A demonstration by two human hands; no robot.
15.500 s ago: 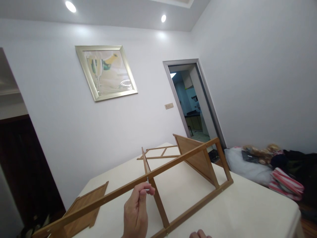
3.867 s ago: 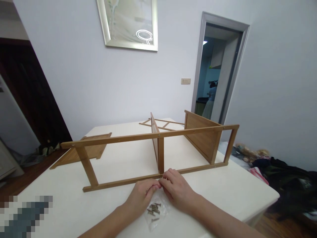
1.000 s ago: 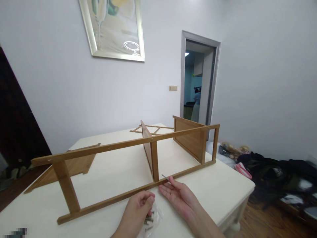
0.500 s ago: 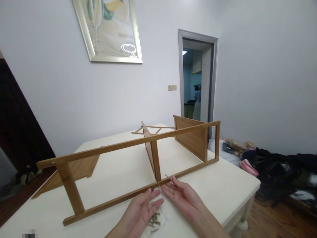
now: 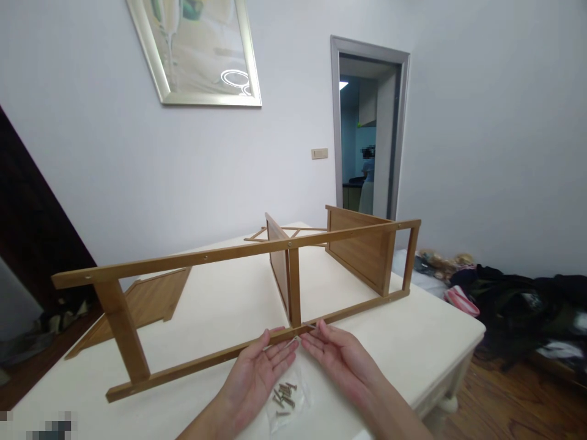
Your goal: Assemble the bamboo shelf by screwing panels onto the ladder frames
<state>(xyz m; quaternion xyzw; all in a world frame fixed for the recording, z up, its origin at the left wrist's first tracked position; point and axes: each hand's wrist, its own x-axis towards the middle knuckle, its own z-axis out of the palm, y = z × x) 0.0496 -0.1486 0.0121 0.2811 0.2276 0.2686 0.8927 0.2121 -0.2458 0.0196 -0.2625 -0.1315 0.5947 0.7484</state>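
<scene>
A wooden shelf frame (image 5: pixel 247 352) lies on its side on a white table (image 5: pixel 211 299), with its shelf panels upright. My left hand (image 5: pixel 257 373) is palm up at the near rail, its fingers stretched towards the middle joint and its thumb against the rail. A small screw head (image 5: pixel 296 338) shows at that joint, close to the fingertips of both hands. My right hand (image 5: pixel 342 357) pinches a thin metal rod, like a hex key (image 5: pixel 310 325), between thumb and fingers. Its other fingers extend below the rail. Under my hands lies a clear plastic bag (image 5: pixel 300 400) with several screws (image 5: pixel 284 397).
A loose wooden panel (image 5: pixel 156 296) lies on the table's left side, and a thin slatted frame (image 5: pixel 257 235) at the back. Dark clothes and bags (image 5: pixel 509 311) are piled to the right. A person (image 5: pixel 367 183) stands beyond the doorway (image 5: pixel 336 122).
Both hands have come closer to the rail's middle joint. The metal rod has lowered from a raised angle towards the rail. The camera view has shifted a little, and the screws show more fully.
</scene>
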